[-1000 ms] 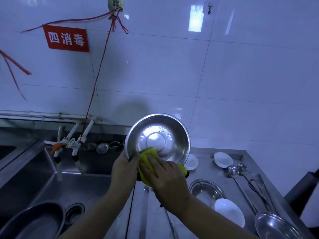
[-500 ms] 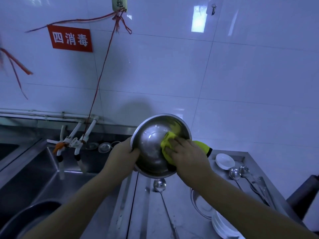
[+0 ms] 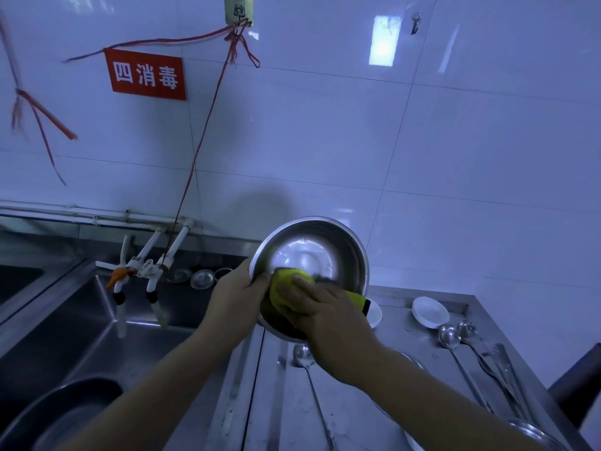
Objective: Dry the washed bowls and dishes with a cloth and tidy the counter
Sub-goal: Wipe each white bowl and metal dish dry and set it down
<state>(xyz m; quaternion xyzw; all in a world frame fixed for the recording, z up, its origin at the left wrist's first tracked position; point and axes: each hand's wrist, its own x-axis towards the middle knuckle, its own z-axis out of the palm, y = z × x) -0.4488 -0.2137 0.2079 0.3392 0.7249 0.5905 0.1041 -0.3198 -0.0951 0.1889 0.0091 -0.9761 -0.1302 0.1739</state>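
**Two hands on one steel bowl, cloth pressed inside**

Two taps [image 3: 136, 271] of pale plastic hang over the deep stainless-steel sink [image 3: 81, 327] at far left, one with an orange lever, and a dark round basin [image 3: 58, 415] sits in the sink's near corner. On the glossy white tiled wall above, one red sign [image 3: 148, 74] with white characters hangs beside loose red string [image 3: 201, 141] that runs down to the taps. Behind the sink, small round metal lids or strainers [image 3: 201, 278] lie on the ledge; they are too dim to count surely.

The left hand [image 3: 235, 296] grips the rim of the stainless-steel bowl [image 3: 312, 255], thumb hooked over the edge. That bowl, round, smooth and mirror-bright, is held tilted in the air above the seam between sink and counter, its mouth facing the camera, a white glare on its flat bottom. The right hand [image 3: 317, 309] presses a yellow cloth [image 3: 286, 283] against the bowl's lower inner wall, fingers spread flat on the soft, bunched fabric; a yellow tail with a dark edge hangs out over the rim at right.

On the brushed steel counter [image 3: 283, 402] lie three long-handled steel ladles: one [image 3: 305, 362] under the bowl, two [image 3: 455, 340] side by side farther right. One small white saucer [image 3: 430, 312] sits near the back edge, another [image 3: 374, 312] peeps from behind the bowl.
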